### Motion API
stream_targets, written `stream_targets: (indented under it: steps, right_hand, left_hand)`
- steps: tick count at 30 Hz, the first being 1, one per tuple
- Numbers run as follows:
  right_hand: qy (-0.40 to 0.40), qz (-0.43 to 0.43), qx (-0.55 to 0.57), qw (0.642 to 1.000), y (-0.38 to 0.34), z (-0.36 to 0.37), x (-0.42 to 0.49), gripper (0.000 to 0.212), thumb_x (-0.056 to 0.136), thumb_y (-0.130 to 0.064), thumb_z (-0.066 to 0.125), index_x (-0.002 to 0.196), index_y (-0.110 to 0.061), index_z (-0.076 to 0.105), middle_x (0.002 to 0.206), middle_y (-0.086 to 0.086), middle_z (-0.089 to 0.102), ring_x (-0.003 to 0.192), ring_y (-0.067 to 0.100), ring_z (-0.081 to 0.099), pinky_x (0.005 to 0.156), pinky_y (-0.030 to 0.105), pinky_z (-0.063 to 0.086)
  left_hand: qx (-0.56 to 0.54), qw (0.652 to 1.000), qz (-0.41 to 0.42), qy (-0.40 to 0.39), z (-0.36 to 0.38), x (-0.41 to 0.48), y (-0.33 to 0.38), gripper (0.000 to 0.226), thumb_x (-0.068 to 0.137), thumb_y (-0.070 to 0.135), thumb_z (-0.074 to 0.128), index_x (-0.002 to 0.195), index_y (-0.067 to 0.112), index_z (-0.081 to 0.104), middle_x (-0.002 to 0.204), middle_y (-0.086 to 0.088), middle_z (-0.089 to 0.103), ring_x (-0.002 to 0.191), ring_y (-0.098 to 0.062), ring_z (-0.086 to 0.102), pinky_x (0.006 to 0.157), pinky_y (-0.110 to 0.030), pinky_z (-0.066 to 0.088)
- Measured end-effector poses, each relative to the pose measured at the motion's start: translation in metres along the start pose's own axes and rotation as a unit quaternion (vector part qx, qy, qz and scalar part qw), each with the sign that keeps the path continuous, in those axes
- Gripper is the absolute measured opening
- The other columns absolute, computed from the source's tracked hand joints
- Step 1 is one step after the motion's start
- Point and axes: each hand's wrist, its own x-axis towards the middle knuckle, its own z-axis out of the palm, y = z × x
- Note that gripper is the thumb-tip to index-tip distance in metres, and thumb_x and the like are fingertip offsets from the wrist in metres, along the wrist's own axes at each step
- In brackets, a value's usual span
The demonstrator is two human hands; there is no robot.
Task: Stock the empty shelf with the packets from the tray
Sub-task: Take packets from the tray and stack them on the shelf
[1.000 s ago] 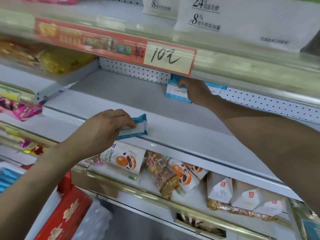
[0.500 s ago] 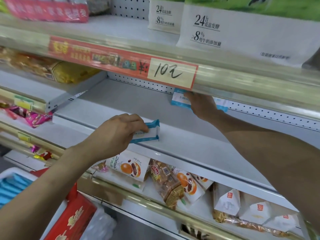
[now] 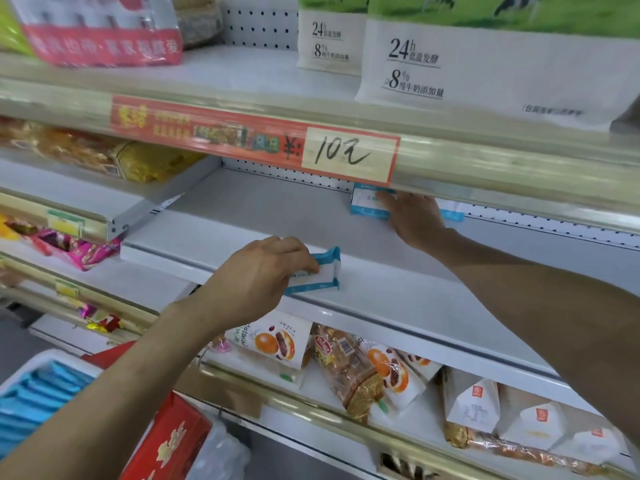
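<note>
My left hand (image 3: 258,277) grips a blue-and-white packet (image 3: 320,273) at the front edge of the white shelf (image 3: 277,220). Far back on that shelf my right hand (image 3: 414,218) rests on a second blue-and-white packet (image 3: 363,202) that stands against the perforated back wall. Another blue packet edge (image 3: 452,213) shows just right of that hand. At the bottom left, a white tray (image 3: 34,363) holds several blue packets (image 3: 38,400) in a row.
A red price strip marked 10 (image 3: 256,138) hangs over the shelf from the tier above, hiding its back. Bread and cake packs (image 3: 346,365) fill the tier below. Pink sweets (image 3: 74,245) lie left. A red box (image 3: 166,441) sits beside the tray.
The view has tilted upward and drawn back a little, bringing the tray into sight. Both hands stay on their packets; the left packet sits slightly further onto the shelf edge.
</note>
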Motion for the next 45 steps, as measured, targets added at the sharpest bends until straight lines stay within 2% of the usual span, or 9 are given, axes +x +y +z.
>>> stream_targets:
  steps: [11, 15, 25, 28, 31, 36, 39, 42, 45]
  right_hand:
    - [0.032, -0.017, 0.008, 0.999, 0.021, -0.026, -0.053, 0.053, 0.086, -0.021, 0.067, 0.138, -0.021, 0.053, 0.141, 0.01, 0.051, 0.123, 0.038, 0.051, 0.096, 0.049, 0.042]
    - [-0.007, 0.019, 0.028, 0.999, 0.022, -0.039, -0.091, 0.055, 0.09, -0.024, 0.067, 0.142, -0.025, 0.05, 0.14, 0.006, 0.052, 0.126, 0.033, 0.049, 0.098, 0.048, 0.039]
    - [-0.041, 0.067, 0.03, 0.996, 0.031, -0.073, -0.194, 0.05, 0.091, -0.021, 0.066, 0.14, -0.028, 0.056, 0.136, 0.0, 0.057, 0.128, 0.028, 0.048, 0.102, 0.047, 0.037]
    - [-0.032, 0.082, 0.033, 0.996, 0.033, -0.076, -0.208, 0.05, 0.091, -0.022, 0.066, 0.14, -0.029, 0.056, 0.135, -0.001, 0.058, 0.128, 0.027, 0.049, 0.1, 0.046, 0.038]
    - [-0.022, 0.083, 0.025, 0.996, 0.034, -0.078, -0.218, 0.048, 0.091, -0.025, 0.067, 0.138, -0.029, 0.057, 0.134, -0.002, 0.06, 0.125, 0.026, 0.051, 0.098, 0.047, 0.041]
    - [-0.019, 0.097, 0.024, 0.995, 0.03, -0.086, -0.225, 0.047, 0.092, -0.024, 0.068, 0.138, -0.029, 0.058, 0.136, -0.002, 0.061, 0.126, 0.024, 0.052, 0.1, 0.046, 0.041]
    - [-0.013, 0.097, 0.024, 0.995, 0.027, -0.089, -0.227, 0.047, 0.092, -0.024, 0.067, 0.137, -0.029, 0.057, 0.135, -0.002, 0.061, 0.127, 0.023, 0.052, 0.1, 0.046, 0.041]
    - [-0.018, 0.096, 0.028, 0.995, 0.023, -0.091, -0.228, 0.046, 0.092, -0.024, 0.067, 0.137, -0.029, 0.057, 0.134, -0.002, 0.061, 0.126, 0.023, 0.052, 0.1, 0.046, 0.041]
    - [-0.018, 0.091, 0.029, 0.995, 0.019, -0.094, -0.227, 0.046, 0.092, -0.024, 0.066, 0.137, -0.028, 0.057, 0.134, -0.003, 0.061, 0.125, 0.022, 0.052, 0.099, 0.045, 0.042]
  left_hand:
    - [-0.052, 0.997, -0.026, -0.049, 0.024, 0.063, -0.044, 0.042, 0.091, -0.005, 0.054, 0.118, 0.023, 0.071, 0.126, 0.001, 0.063, 0.109, -0.021, 0.06, 0.091, -0.028, 0.046]
    - [-0.068, 0.995, -0.047, -0.056, 0.044, 0.115, -0.057, 0.041, 0.093, -0.004, 0.053, 0.115, 0.025, 0.072, 0.129, -0.001, 0.06, 0.114, -0.022, 0.058, 0.099, -0.036, 0.048]
    - [-0.098, 0.992, 0.036, -0.065, 0.083, 0.198, -0.069, 0.04, 0.088, -0.008, 0.055, 0.109, 0.024, 0.069, 0.133, -0.002, 0.063, 0.123, -0.023, 0.056, 0.101, -0.038, 0.048]
    - [-0.095, 0.994, 0.04, -0.043, 0.088, 0.213, -0.072, 0.039, 0.087, -0.01, 0.055, 0.109, 0.017, 0.07, 0.115, -0.004, 0.067, 0.09, -0.018, 0.063, 0.076, -0.021, 0.044]
    - [-0.083, 0.996, 0.032, -0.01, 0.09, 0.226, -0.067, 0.033, 0.092, -0.008, 0.052, 0.11, 0.013, 0.069, 0.097, 0.004, 0.056, 0.062, -0.007, 0.035, 0.054, -0.016, 0.025]
    - [-0.11, 0.994, 0.015, -0.005, 0.102, 0.243, -0.066, 0.036, 0.09, -0.008, 0.05, 0.103, 0.021, 0.068, 0.102, -0.003, 0.058, 0.062, -0.003, 0.037, 0.053, -0.027, 0.027]
    - [-0.111, 0.994, 0.024, 0.003, 0.109, 0.242, -0.059, 0.031, 0.093, -0.007, 0.052, 0.107, 0.015, 0.068, 0.09, 0.002, 0.048, 0.061, -0.001, 0.035, 0.051, -0.016, 0.027]
    - [-0.09, 0.995, 0.024, 0.015, 0.114, 0.24, -0.059, 0.03, 0.093, -0.004, 0.055, 0.112, 0.015, 0.069, 0.095, 0.002, 0.048, 0.061, 0.0, 0.035, 0.057, -0.023, 0.025]
    - [-0.069, 0.996, 0.035, 0.033, 0.118, 0.236, -0.064, 0.031, 0.09, -0.004, 0.059, 0.112, 0.014, 0.072, 0.094, -0.004, 0.058, 0.065, -0.017, 0.046, 0.068, -0.029, 0.032]
